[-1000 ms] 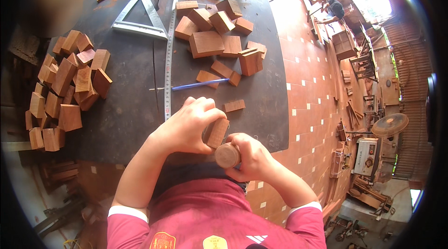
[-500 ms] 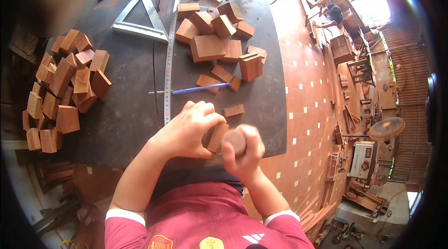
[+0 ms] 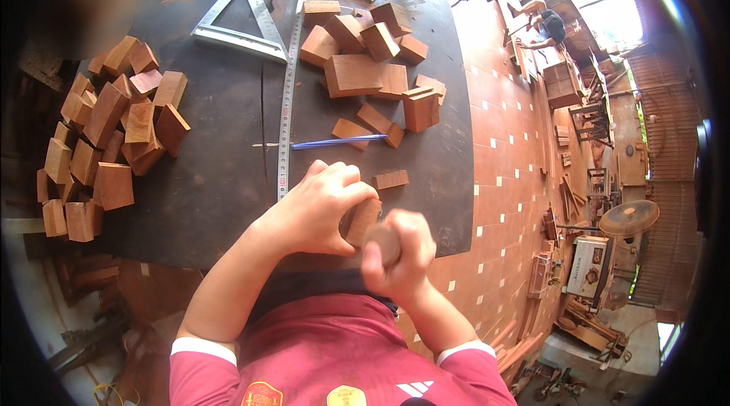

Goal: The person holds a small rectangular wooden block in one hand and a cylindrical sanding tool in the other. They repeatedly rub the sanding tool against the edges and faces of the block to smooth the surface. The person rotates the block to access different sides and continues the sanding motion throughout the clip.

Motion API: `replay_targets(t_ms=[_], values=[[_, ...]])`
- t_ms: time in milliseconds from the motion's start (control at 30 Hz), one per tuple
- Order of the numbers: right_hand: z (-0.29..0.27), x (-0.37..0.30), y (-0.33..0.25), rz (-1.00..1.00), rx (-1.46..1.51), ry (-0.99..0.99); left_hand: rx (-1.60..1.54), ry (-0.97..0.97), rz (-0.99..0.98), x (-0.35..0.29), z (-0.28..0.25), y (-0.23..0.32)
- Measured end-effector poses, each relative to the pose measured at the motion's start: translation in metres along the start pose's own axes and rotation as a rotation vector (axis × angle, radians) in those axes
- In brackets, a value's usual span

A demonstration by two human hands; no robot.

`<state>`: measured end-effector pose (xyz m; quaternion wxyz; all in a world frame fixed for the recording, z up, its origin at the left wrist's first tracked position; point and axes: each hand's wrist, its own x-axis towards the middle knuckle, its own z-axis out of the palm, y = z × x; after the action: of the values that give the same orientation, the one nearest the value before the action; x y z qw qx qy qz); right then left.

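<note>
While the measuring strip (image 3: 287, 94) lies lengthwise on the dark table (image 3: 220, 193), a heap of wooden blocks (image 3: 106, 113) sits well to its left. Between heap and strip: a metal triangle (image 3: 243, 45), 1 corner at or just beside the strip, contact hard to tell. Left hand (image 3: 319, 204) just right of the strip's near end, thumb and fingers parted only by the width of the held block (image 3: 365, 220), gripping it from the left; block tilted. Blue pen (image 3: 338, 141) right of the strip, 1 end near it. Looser block cluster (image 3: 353, 75) also right of the strip, farther up. Right hand (image 3: 411, 250), blurred, farther right of the strip's near end: fingers curled closely round a round-ended wooden piece (image 3: 388, 239), next to the held block; cannot tell whether the 2 touch. Another person (image 3: 551, 24) well right of the strip, beyond the table.
</note>
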<state>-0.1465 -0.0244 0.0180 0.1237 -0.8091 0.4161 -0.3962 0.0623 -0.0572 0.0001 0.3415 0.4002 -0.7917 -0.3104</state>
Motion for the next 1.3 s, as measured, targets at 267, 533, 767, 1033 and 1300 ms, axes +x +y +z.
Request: replay_targets(t_ms=[267, 533, 767, 1033, 1300], values=[[0.003, 0.018, 0.013, 0.113, -0.082, 0.038, 0.001, -0.007, -0.022, 0.004, 0.002, 0.004], [-0.002, 0.019, 0.014, 0.009, -0.087, 0.086, 0.011, -0.070, 0.006, 0.011, 0.005, 0.004], [-0.010, 0.003, -0.011, -0.044, -0.034, 0.026, 0.023, -0.057, 0.035, 0.012, 0.006, 0.005], [0.000, 0.026, 0.006, 0.028, -0.048, 0.167, 0.057, -0.036, -0.018, 0.010, 0.010, 0.004], [0.002, 0.030, 0.031, 0.078, -0.070, 0.255, 0.039, -0.097, -0.007, 0.015, 0.005, 0.014]])
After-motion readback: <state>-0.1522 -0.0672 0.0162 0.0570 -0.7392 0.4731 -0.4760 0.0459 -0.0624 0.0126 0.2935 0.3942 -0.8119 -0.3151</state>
